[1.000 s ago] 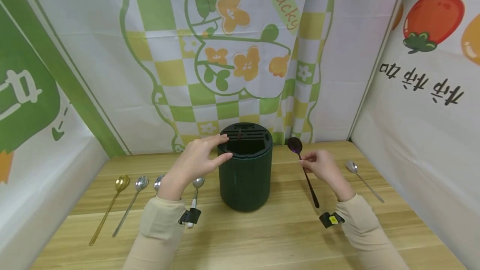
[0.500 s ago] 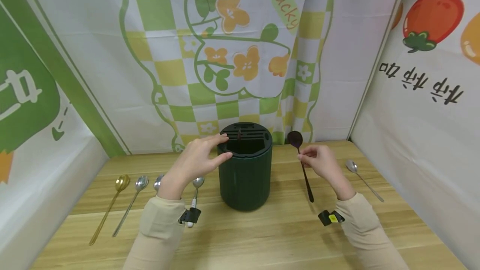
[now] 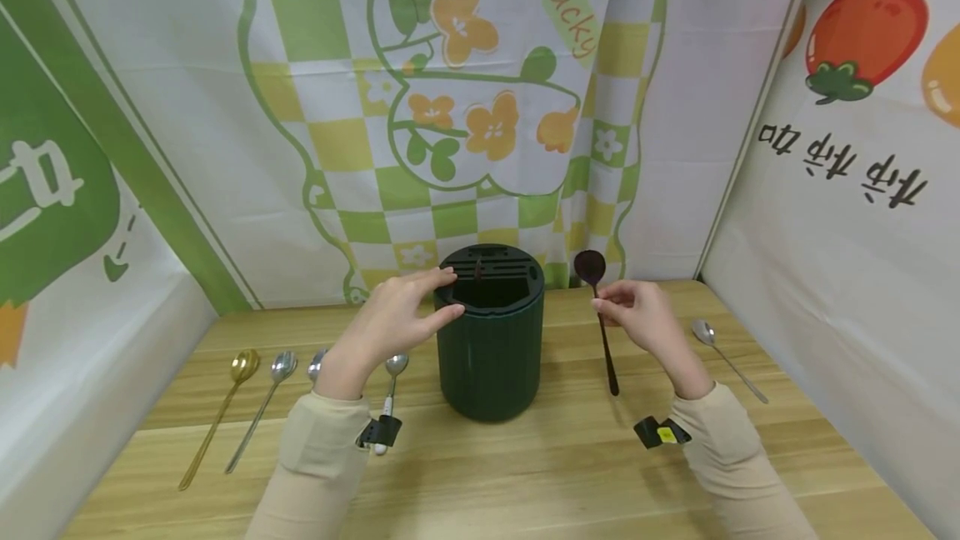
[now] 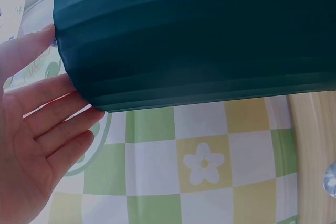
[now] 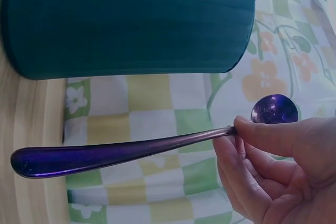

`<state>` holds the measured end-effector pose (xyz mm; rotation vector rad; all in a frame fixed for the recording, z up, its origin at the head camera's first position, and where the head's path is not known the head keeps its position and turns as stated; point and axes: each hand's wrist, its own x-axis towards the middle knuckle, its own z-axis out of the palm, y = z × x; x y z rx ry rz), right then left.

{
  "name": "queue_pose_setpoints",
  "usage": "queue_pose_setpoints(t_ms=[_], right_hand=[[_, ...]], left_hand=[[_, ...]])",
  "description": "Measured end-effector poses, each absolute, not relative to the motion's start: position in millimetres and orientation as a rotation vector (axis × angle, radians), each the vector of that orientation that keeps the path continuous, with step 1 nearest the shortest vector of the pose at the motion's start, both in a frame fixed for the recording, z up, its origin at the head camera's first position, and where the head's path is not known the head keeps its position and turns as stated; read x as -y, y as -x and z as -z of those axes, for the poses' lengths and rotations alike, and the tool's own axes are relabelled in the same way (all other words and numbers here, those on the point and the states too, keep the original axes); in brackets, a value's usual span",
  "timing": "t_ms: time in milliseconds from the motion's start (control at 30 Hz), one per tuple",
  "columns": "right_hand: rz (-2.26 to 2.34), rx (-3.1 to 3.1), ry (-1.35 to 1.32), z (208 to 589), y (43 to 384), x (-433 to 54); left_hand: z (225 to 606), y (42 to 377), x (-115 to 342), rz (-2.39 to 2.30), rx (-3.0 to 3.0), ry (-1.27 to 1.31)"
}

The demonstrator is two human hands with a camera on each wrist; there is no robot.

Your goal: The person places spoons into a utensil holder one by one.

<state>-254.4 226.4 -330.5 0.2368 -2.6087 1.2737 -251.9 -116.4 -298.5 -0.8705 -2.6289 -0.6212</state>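
Standing between the hands [image 3: 393, 319] [image 3: 645, 317], the canister [image 3: 489, 369] is left of the pinched spoon [image 5: 105, 154]

Table [image 3: 517, 482]: lay evenly bright in the head view; soft shadows fell beside the sleeves [image 3: 318, 444];
Green container [image 4: 194, 40]: looked dim in the left wrist view; faint sheen edged its ridges;
Purple spoon [image 5: 142, 148]: glinted on its bowl;
Backdrop [image 5: 184, 98]: looked hazy in the right wrist view; glare whitened the upper right corner;
Side walls [image 3: 847, 265]: leaned outward with wide-angle stretch
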Motion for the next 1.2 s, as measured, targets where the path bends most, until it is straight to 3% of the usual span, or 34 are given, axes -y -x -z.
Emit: queue_pose_setpoints(t_ms=[1200], right_hand=[[-1.352,2.51,-0.334,290.7,255.0,-198.3]], left_hand=[[301.2,253.9,117.3,0.652,2.641,0.853]])
